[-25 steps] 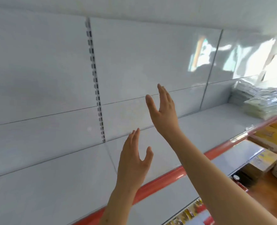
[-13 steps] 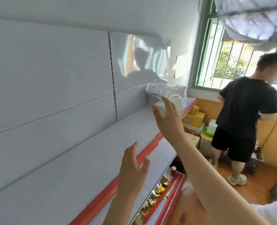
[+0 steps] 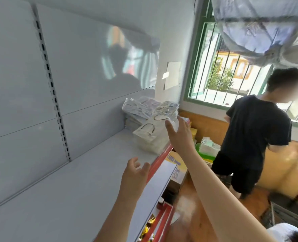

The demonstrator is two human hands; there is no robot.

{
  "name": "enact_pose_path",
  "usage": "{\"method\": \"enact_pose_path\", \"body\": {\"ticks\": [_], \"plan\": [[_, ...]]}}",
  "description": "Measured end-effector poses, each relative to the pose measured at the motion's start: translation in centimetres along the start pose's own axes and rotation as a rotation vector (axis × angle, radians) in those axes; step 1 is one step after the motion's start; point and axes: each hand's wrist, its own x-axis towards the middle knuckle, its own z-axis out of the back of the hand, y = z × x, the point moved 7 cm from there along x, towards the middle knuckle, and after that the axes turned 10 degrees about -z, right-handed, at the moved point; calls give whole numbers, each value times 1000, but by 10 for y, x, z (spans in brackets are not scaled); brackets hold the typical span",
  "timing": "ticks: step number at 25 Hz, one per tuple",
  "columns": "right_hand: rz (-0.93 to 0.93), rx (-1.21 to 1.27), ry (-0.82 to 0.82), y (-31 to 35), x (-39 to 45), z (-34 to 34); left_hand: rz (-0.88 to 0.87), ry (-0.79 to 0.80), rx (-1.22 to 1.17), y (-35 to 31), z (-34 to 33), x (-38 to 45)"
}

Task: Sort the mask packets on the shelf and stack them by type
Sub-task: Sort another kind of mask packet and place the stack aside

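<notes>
fingers spread beside mask packets lying flat.

Mask packets lie stacked at the shelf's far right end; a person stands beyond, by the window.

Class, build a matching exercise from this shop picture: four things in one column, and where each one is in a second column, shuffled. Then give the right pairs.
Things
1. mask packets
2. right hand
3. left hand
4. person in black

Places
A. standing by the barred window
B. piled at the far end of the shelf
C. raised over the shelf's red front edge, fingers spread, holding nothing
D. stretched out toward the piles, fingers open

Pairs: 1-B, 2-D, 3-C, 4-A
</notes>
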Motion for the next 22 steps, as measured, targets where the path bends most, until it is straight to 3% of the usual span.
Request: {"method": "enact_pose_path", "body": {"ticks": [4, 7, 10, 14, 17, 22], "plan": [[-154, -35, 57, -38, 107, -11, 209, -92, -149, 27, -31, 68], [-284, -48, 239, -62, 178, -41, 354, -252, -282, 42, -45, 106], [-262, -263, 462, -81, 223, -76, 454, -374, -401, 43, -58, 134], [-141, -401, 566, -102, 236, -104, 508, -420, -438, 47, -66, 161], [-135, -337, 608, -111, 229, -109, 462, -492, -517, 49, -68, 164], [-170, -175, 770, -113, 218, -110, 437, -459, -531, 42, -66, 154]]}}
